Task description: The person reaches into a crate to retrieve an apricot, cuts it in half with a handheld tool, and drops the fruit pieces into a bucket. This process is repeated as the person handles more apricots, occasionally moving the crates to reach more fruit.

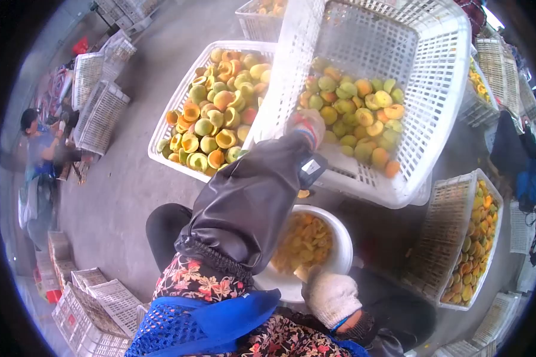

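My left hand (307, 124) is in a glove and reaches into the white plastic crate (443, 89), at the near left edge of a heap of green and orange peaches (351, 107). Its fingers are smeared and partly hidden. The crate tilts toward me. My right hand (333, 297), in a white knit glove, is closed at the near rim of a white tub (341, 238). A small pale piece (302, 273) shows at its fingertips; I cannot tell what it is. Yellow peach pieces (307, 238) lie in the tub.
Left of the tilted crate stands another crate (155, 143) of peach halves, many with hollow centres. A crate of fruit (441, 238) leans at the right. Stacked crates (101, 122) and a seated person (41, 143) are at the left.
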Motion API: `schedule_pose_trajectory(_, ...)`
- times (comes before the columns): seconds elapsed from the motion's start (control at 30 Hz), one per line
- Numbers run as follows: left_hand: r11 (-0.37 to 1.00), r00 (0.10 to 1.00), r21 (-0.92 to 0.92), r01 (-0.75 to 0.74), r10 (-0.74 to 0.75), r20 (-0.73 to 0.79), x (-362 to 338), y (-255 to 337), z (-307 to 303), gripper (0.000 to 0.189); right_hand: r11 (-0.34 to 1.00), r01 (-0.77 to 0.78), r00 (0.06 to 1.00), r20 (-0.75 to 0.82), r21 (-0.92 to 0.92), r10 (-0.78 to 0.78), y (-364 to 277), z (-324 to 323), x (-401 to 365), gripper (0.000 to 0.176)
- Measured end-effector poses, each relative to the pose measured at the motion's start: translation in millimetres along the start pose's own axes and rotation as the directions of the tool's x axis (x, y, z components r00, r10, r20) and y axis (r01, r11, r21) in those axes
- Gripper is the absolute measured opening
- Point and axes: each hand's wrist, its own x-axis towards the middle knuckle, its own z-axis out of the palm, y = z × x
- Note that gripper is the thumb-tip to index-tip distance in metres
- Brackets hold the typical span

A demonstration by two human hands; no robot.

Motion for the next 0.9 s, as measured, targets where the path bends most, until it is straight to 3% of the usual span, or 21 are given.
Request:
schedule_pose_trajectory(0.17,1.0,0.988,0.009,-0.02,0.021,-0.156,12,-2,25,0.028,0.993,0.111,0.974,-0.195,-0.048,-0.118,6,15,0,0.018)
schedule_pose_trajectory(0.3,0.995,0.979,-0.102,-0.014,-0.007,-0.202,34,-3,51,0.024,0.999,0.04,0.981,-0.192,0.024,-0.035,4,3,1,0.015)
schedule_pose_trajectory(0.37,0.957,0.888,0.136,0.255,-0.177,-0.424,49,9,79,0.018,0.991,-0.106,0.994,0.017,0.077,0.105,0,-11,2,0.019)
schedule_pose_trajectory(0.4,0.985,0.874,0.101,0.137,-0.073,-0.481,63,1,92,0.012,0.989,-0.12,0.993,0.02,0.081,0.119,-2,-22,5,0.019)
schedule_pose_trajectory(0.43,0.987,0.874,0.101,0.122,-0.058,-0.482,60,-6,80,0.012,0.986,-0.163,0.977,0.142,0.029,0.157,-4,-34,10,0.02)
schedule_pose_trajectory(0.47,0.972,0.92,-0.176,0.158,-0.21,-0.331,48,-9,50,0.012,0.978,-0.206,0.943,0.263,-0.025,0.205,-3,-41,11,0.024)
schedule_pose_trajectory(0.5,0.877,0.944,-0.426,0.22,-0.302,-0.133,32,-9,15,0.012,0.971,-0.237,0.935,0.267,-0.017,0.233,4,-36,8,0.024)
schedule_pose_trajectory(0.53,0.717,0.939,-0.623,0.313,-0.331,0.091,17,-11,-14,0.012,0.996,-0.087,0.996,0.01,0.008,0.087,15,-26,6,0.025)
schedule_pose_trajectory(0.57,0.512,0.902,-0.745,0.428,-0.29,0.319,8,-10,-24,0.012,0.998,0.06,0.967,-0.247,-0.014,-0.062,22,-20,1,0.026)
schedule_pose_trajectory(0.6,0.162,0.992,-0.983,0.089,-0.101,0.073,8,-19,5,0.014,1.0,0.029,0.969,-0.245,-0.007,-0.03,21,-25,-1,0.026)
schedule_pose_trajectory(0.63,-0.269,0.972,-0.935,-0.231,-0.032,-0.231,9,-26,32,0.019,0.999,-0.037,0.946,-0.322,0.004,0.036,20,-32,4,0.025)
schedule_pose_trajectory(0.67,-0.624,0.973,-0.759,-0.185,-0.007,-0.231,-23,-19,16,0.025,0.995,-0.101,0.914,-0.392,0.018,0.1,18,-39,6,0.024)
schedule_pose_trajectory(0.7,-0.88,0.975,-0.464,-0.098,0.009,-0.223,-62,-14,3,0.033,0.993,-0.118,0.915,-0.385,0.025,0.119,15,-45,7,0.024)
schedule_pose_trajectory(0.73,-0.882,0.975,-0.464,-0.087,0.021,-0.223,-75,-9,11,0.033,0.969,-0.146,0.853,-0.472,0.198,0.225,12,-51,10,0.023)
schedule_pose_trajectory(0.77,-0.79,0.951,-0.567,-0.232,-0.061,-0.304,-86,-4,20,0.037,0.919,-0.151,0.776,-0.532,0.365,0.339,9,-56,11,0.022)
schedule_pose_trajectory(0.8,-0.669,0.911,-0.643,-0.373,-0.132,-0.391,-100,0,27,0.042,0.917,-0.159,0.777,-0.526,0.366,0.344,4,-60,12,0.022)
schedule_pose_trajectory(0.83,-0.673,0.913,-0.642,-0.367,-0.128,-0.388,-123,1,14,0.042,0.913,-0.131,0.758,-0.555,0.387,0.344,-1,-64,14,0.021)
schedule_pose_trajectory(0.9,-0.456,0.945,-0.845,-0.281,0.021,-0.326,-166,-2,-10,0.042,0.905,-0.108,0.74,-0.574,0.412,0.35,-5,-63,16,0.022)
